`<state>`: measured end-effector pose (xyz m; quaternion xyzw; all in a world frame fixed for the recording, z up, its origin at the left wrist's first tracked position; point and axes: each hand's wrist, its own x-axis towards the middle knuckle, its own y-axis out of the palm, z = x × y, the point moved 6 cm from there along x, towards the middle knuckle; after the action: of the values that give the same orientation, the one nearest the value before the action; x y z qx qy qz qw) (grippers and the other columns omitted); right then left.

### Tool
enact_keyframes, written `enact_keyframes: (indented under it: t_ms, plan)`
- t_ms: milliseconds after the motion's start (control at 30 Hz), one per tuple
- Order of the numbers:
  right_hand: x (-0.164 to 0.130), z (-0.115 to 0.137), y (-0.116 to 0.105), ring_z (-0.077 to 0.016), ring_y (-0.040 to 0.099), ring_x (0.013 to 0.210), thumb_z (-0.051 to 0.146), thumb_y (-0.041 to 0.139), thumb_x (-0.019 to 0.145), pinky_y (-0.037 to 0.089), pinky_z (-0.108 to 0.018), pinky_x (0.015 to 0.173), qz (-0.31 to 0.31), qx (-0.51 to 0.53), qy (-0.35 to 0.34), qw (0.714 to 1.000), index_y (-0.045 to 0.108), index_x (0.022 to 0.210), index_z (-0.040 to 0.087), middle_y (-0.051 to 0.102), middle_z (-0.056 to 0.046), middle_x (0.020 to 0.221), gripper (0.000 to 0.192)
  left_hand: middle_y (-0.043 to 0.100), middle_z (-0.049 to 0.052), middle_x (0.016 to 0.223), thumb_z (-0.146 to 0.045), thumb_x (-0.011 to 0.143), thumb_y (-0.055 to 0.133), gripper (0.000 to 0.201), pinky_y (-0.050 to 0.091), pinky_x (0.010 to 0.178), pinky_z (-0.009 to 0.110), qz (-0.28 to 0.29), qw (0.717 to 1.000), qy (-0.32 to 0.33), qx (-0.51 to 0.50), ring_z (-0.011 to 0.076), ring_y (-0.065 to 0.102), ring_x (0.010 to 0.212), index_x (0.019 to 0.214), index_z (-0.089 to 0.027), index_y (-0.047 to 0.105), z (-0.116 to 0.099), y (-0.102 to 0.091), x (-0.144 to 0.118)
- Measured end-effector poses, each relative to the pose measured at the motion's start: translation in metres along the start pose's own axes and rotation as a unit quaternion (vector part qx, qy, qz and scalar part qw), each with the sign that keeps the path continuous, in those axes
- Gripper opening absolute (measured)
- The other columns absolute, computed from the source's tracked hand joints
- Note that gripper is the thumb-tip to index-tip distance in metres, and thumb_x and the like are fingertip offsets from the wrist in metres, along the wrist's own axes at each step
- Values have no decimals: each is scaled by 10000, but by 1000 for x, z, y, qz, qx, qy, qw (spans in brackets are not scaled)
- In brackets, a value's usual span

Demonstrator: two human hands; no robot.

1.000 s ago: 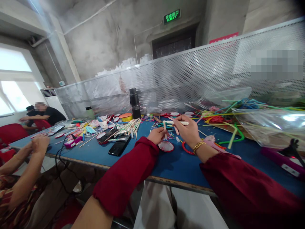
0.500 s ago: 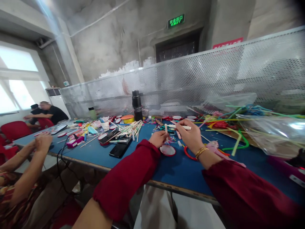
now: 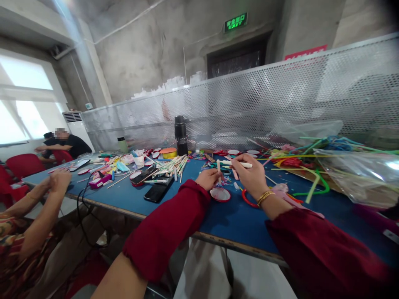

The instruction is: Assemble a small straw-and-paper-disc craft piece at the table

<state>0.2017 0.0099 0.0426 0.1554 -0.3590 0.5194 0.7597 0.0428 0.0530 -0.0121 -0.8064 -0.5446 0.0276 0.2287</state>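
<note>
A: Containers, left to right. A small white cup [image 3: 140, 160] stands among the clutter on the blue table [image 3: 174, 207]; its contents are too small to read. Behind it sits a low yellow tub with an orange lid [image 3: 167, 153], lid on. Just right of that, a black flask [image 3: 181, 135] stands upright and capped, against the perforated metal screen [image 3: 280, 95].

B: And nearer the person?

A: A shallow round dish with a red rim [image 3: 220, 194] lies flat on the table just in front of the left hand [image 3: 208, 178]. Its inside looks pale; what it holds I cannot tell. A red ring [image 3: 247, 199] lies just right of the dish, partly under the right wrist. Far right, a clear plastic bag [image 3: 358, 174] lies on its side with coloured straws [image 3: 311, 182] beside it and partly under it.

B: Grip?

A: Left hand curled narrow around a short pale stick [image 3: 218, 166], which stands upright above the fist. Right hand [image 3: 251, 174] pinches a white stick [image 3: 240, 164] between thumb and fingers, held roughly level, tip pointing left toward the upright stick. The two sticks are close; whether they touch I cannot tell. Both hands are above the table, just behind the dish.

B: Others?

A: A co-worker's hands [image 3: 59, 178] are together at the table's left edge; two black phones [image 3: 152, 185] lie between them and the left hand.
</note>
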Motion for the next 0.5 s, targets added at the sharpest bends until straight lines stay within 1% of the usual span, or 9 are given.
enact_keyframes:
  t_ms: [200, 333, 500]
  plan:
    - [0, -1, 0, -172, 565, 591, 353, 643, 831, 424, -320, 584, -2, -4, 9, 1000, 640, 736, 227, 682, -18, 664, 158, 459, -38, 587, -340, 1005, 480, 291, 326, 499, 252, -2, 1000, -5, 25, 98, 403, 475, 865, -150, 651, 4, 1, 2]
    - [0, 3, -2, -164, 549, 576, 322, 630, 805, 413, -313, 562, -21, -7, 12, 1000, 635, 700, 228, 680, -18, 661, 141, 472, -34, 607, -359, 1016, 473, 311, 334, 503, 243, 5, 1000, -5, 28, 95, 411, 485, 882, -149, 660, 6, 1, 3]
    - [0, 7, -3, -165, 548, 567, 319, 630, 796, 413, -316, 558, -21, -10, 15, 1000, 637, 701, 233, 688, -21, 666, 129, 462, -37, 588, -368, 1010, 478, 313, 329, 489, 236, 7, 1000, 10, 19, 94, 407, 468, 875, -152, 660, 8, 2, 6]
